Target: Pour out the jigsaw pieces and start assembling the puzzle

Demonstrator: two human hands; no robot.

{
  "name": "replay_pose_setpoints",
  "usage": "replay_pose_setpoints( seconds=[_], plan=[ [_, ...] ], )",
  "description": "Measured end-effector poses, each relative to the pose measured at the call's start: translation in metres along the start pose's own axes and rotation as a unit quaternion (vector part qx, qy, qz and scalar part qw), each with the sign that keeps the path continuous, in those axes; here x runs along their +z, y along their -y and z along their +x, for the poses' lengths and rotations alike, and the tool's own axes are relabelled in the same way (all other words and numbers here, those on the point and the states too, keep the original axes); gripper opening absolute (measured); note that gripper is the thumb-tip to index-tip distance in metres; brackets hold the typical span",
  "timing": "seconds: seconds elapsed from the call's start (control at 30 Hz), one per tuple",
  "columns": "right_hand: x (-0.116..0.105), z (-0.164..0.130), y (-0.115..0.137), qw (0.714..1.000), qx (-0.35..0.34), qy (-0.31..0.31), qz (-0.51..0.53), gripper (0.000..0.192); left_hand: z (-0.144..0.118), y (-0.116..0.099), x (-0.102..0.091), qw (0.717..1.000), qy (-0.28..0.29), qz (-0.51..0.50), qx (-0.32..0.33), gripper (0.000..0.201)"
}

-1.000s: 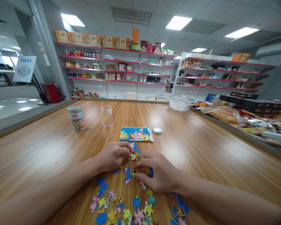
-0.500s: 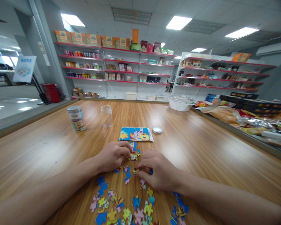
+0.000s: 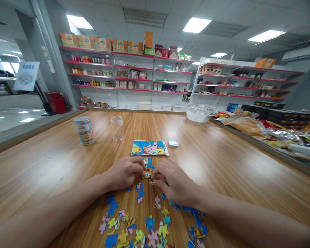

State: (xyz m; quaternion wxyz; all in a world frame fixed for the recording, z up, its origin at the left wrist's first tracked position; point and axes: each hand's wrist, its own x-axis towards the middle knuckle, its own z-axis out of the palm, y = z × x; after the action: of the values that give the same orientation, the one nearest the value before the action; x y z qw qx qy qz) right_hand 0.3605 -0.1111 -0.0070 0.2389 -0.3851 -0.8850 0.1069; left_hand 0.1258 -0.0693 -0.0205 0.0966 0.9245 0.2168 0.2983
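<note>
A small joined section of jigsaw puzzle (image 3: 147, 163) lies on the wooden table between my hands, with blue, pink and yellow cartoon print. My left hand (image 3: 126, 173) is closed with its fingertips on the section's left edge. On the other side my right hand (image 3: 176, 182) pinches a yellow puzzle piece (image 3: 152, 182) against the section's lower right; whether the two interlock I cannot tell. Loose puzzle pieces (image 3: 150, 223) are spread below the hands, in blue, pink and yellow. Just beyond the section lies the picture card (image 3: 150, 147), showing cartoon figures.
A printed tin (image 3: 84, 131) and a clear plastic jar (image 3: 117, 128) stand at the left. Right of the card is a silver lid (image 3: 173, 143). Farther back sits a white bowl (image 3: 198, 115). Packaged food (image 3: 263, 129) lies along the right side, with stocked shelves behind.
My right hand has moved up and slightly right, bringing the yellow piece to the joined section. My left hand has stayed almost still. More blue pieces show below my right wrist.
</note>
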Motion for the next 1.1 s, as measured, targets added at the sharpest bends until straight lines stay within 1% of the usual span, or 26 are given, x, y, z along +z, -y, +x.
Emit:
replay_pose_setpoints(
  seconds=[0.1,0.23,0.43,0.6,0.7,0.93,1.1],
  plan=[
    [0.004,0.000,-0.006,0.999,0.005,-0.031,-0.028,0.006,0.000,-0.002,-0.001,1.000,0.005,-0.015,0.010,0.030],
    [0.007,0.000,-0.011,0.999,-0.005,-0.042,-0.035,0.007,0.000,-0.003,-0.001,1.000,0.006,-0.020,0.011,0.031],
    [0.005,0.001,-0.011,0.995,-0.027,-0.096,-0.015,0.020,0.000,-0.001,0.002,1.000,0.003,-0.026,0.007,0.029],
    [0.006,0.000,-0.013,0.994,-0.072,-0.081,-0.027,0.033,0.000,-0.002,0.001,1.000,0.004,-0.020,0.007,0.030],
    [0.005,0.000,-0.013,0.993,-0.085,-0.069,-0.040,0.034,0.000,-0.003,0.000,1.000,0.008,-0.018,-0.002,0.029],
    [0.006,0.000,-0.014,0.993,-0.083,-0.071,-0.033,0.031,0.000,-0.004,-0.001,1.000,0.007,-0.014,0.000,0.030],
    [0.007,0.000,-0.013,0.995,-0.073,-0.064,-0.026,0.032,0.001,-0.003,0.000,1.000,0.007,-0.011,0.001,0.030]
  ],
)
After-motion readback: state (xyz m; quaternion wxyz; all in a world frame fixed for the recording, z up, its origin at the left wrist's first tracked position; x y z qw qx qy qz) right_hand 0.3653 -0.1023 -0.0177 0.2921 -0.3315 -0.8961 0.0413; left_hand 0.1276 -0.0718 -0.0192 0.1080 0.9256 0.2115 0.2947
